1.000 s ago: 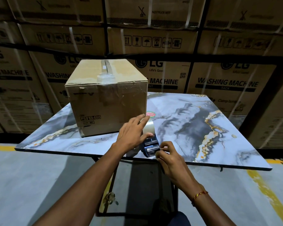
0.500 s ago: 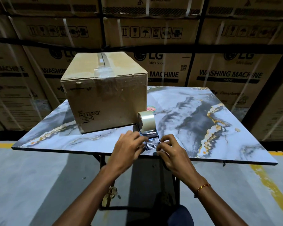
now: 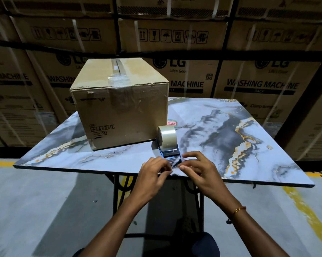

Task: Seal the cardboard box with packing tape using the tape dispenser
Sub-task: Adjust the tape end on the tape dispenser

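A brown cardboard box [image 3: 119, 108] stands on the left half of a marble-patterned table [image 3: 221, 130], its top seam covered by clear tape that folds down the near face. A tape dispenser [image 3: 167, 143] with a clear tape roll rests on the table at the box's near right corner. My left hand [image 3: 152, 175] and my right hand [image 3: 197, 171] meet just in front of the dispenser's mouth. Both pinch the loose clear tape end between their fingertips.
Stacked washing machine cartons [image 3: 249, 84] fill the wall behind the table. A round sticker [image 3: 172, 123] lies on the table behind the dispenser. Black metal table legs [image 3: 117, 191] stand below. Yellow floor lines [image 3: 308, 216] run on the grey floor at right.
My left hand has come off the tape roll and dropped to the dispenser's front, joining my right hand on the tape end. The dispenser now rests on the table on its own.
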`<state>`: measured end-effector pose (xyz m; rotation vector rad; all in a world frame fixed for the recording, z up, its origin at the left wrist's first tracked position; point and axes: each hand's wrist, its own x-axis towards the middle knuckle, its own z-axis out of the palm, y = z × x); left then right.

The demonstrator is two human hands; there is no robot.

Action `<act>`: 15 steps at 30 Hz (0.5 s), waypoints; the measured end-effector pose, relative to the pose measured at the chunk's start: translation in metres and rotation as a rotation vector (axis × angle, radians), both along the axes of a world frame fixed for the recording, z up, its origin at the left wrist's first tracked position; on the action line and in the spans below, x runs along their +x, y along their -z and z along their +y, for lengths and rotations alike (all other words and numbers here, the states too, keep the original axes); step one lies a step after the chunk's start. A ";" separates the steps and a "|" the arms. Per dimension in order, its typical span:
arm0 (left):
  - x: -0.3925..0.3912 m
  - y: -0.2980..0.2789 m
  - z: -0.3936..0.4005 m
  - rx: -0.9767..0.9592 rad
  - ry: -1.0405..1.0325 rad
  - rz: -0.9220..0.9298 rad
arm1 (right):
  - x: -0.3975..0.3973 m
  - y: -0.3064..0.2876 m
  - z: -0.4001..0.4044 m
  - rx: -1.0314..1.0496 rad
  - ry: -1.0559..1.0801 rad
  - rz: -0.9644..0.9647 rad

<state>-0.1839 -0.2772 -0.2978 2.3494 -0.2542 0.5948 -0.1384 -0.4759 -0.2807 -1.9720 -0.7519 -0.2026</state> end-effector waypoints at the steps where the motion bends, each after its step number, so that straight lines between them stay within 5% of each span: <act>1: -0.001 0.000 0.000 -0.019 0.004 -0.002 | -0.001 -0.002 -0.002 0.134 0.018 0.096; 4: -0.003 -0.001 0.001 -0.097 0.019 0.008 | 0.001 -0.004 -0.011 0.309 0.101 0.256; 9: -0.006 -0.001 0.002 -0.202 0.037 0.028 | 0.005 0.004 -0.013 0.043 0.058 0.131; 15: -0.008 -0.004 0.003 -0.211 0.031 0.050 | 0.005 0.000 -0.002 0.017 -0.001 0.104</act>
